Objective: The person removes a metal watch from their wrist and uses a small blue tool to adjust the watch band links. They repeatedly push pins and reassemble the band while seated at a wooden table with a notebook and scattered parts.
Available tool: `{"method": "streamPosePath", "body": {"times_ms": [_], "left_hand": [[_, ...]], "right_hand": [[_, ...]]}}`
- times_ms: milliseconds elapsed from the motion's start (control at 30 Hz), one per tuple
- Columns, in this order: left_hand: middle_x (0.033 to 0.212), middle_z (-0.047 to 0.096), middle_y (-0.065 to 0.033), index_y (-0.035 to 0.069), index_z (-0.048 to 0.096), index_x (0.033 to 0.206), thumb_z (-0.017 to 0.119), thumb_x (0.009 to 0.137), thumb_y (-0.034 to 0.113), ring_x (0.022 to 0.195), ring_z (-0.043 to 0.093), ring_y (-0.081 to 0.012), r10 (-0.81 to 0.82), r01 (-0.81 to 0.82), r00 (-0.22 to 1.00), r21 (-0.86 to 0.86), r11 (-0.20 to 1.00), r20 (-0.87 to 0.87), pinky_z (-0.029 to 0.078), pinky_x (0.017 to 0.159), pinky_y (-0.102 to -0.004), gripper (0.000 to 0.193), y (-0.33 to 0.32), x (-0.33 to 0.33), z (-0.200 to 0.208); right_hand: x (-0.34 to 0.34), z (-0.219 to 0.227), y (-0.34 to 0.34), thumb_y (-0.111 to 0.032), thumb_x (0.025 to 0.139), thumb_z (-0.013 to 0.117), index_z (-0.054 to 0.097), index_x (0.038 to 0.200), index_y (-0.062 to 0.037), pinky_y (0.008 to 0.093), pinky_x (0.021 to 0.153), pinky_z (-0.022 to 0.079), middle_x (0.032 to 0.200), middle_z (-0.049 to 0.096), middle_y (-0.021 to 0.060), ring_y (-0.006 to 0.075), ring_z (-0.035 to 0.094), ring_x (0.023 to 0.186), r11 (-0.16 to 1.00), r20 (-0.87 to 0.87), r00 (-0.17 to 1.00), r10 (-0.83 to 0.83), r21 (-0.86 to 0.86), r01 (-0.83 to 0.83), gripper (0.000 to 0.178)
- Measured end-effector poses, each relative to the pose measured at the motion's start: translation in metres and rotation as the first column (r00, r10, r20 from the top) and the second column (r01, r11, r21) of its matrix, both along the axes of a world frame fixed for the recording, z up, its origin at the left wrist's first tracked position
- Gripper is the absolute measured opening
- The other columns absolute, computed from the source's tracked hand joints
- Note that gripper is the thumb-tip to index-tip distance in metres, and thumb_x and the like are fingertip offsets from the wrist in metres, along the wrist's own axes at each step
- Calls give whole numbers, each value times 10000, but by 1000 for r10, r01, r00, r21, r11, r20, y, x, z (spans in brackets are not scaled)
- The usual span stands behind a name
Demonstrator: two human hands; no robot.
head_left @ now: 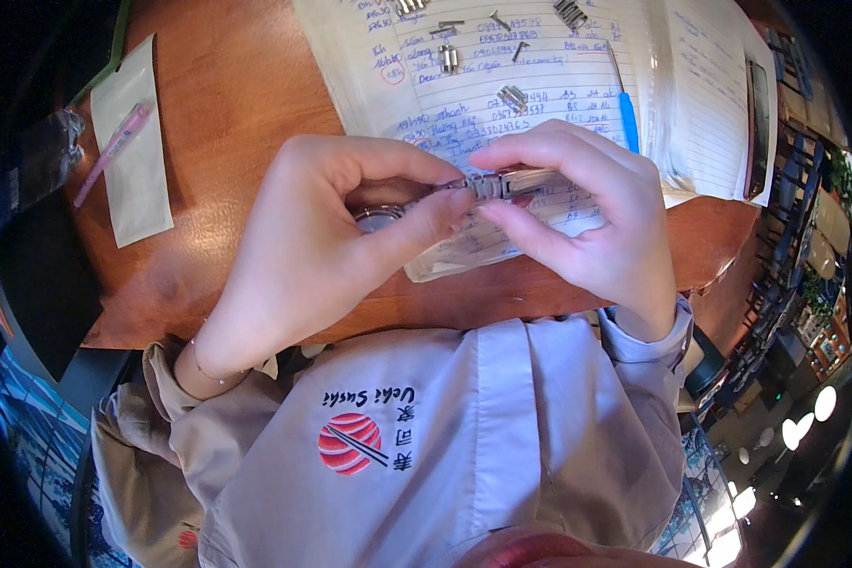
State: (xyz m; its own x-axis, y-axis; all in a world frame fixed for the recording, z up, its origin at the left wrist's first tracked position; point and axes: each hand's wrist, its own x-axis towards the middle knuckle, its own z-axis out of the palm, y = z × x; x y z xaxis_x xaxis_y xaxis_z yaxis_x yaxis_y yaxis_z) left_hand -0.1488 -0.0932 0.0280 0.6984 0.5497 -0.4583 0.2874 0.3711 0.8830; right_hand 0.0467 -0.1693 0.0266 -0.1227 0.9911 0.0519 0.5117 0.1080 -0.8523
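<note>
Between my two hands, above the open notebook (379, 57), is a metal wristwatch with a silver link bracelet (486, 187). My left hand (322, 213) pinches the bracelet's left part with thumb and forefinger. Its round watch case (379, 220) shows partly under my left palm, mostly hidden. My right hand (601, 208) is closed on the other part of the bracelet, thumb below and fingers above. Whether a small tool is also in my right fingers, I cannot tell. Loose silver bracelet links (448, 60) and several small metal pieces lie on the page beyond my hands.
A screwdriver with a blue handle (629, 121) lies on the notebook's right side. At the notebook's right edge rests a dark phone-like object (757, 133). To the left, a pink pen (112, 151) lies across a white paper sleeve (142, 180) on the wooden table (218, 85).
</note>
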Motion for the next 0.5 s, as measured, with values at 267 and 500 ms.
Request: {"method": "streamPosePath", "body": {"times_ms": [267,500], "left_hand": [[804,685,-120,-12,695,879,724,745,-5,716,663,-173,-7,56,997,606,793,-82,502,654,-259,137,-7,3,2],[824,686,-126,-5,704,902,739,715,-20,726,672,-215,38,-1,999,765,644,-31,516,640,-275,191,-12,6,-5]], "right_hand": [[-5,6,0,-20,803,657,691,934,-13,209,587,446,866,671,76,120,610,724,992,14,998,-67,-105,68,135],[-8,5,-5,-15,875,608,650,990,30,212,635,504,936,663,86,121,635,781,940,-281,935,-217,-317,123,130]]}}
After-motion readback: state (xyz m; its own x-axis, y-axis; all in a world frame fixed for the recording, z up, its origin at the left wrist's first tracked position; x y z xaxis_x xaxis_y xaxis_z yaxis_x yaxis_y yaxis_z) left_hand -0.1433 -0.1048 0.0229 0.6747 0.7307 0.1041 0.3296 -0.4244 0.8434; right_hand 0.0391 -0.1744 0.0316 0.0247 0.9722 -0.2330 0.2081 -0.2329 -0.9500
